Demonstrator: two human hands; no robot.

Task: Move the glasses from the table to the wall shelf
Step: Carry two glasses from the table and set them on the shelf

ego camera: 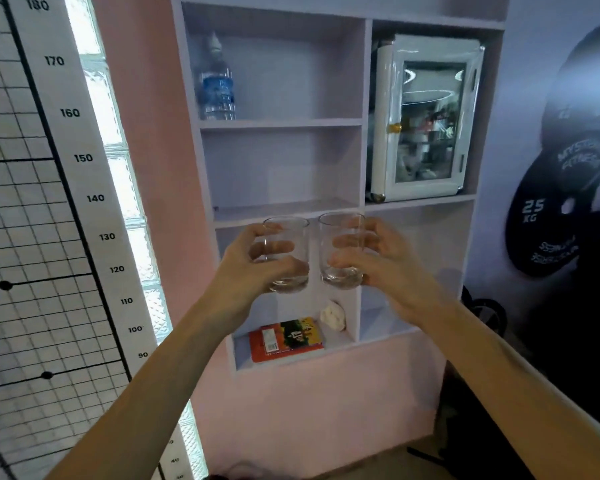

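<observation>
Left grip (253,268) on left glass (286,254), right grip (385,268) on right glass (342,249)

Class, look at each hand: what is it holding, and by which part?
Left hand grips one clear glass around its side wall; right hand grips another glass likewise.

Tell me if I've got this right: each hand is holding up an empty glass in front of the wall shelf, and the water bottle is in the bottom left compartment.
Not quite. The head view shows the water bottle in the top left compartment of the wall shelf, not the bottom. The rest holds: the left hand and right hand each hold an empty glass.
</observation>
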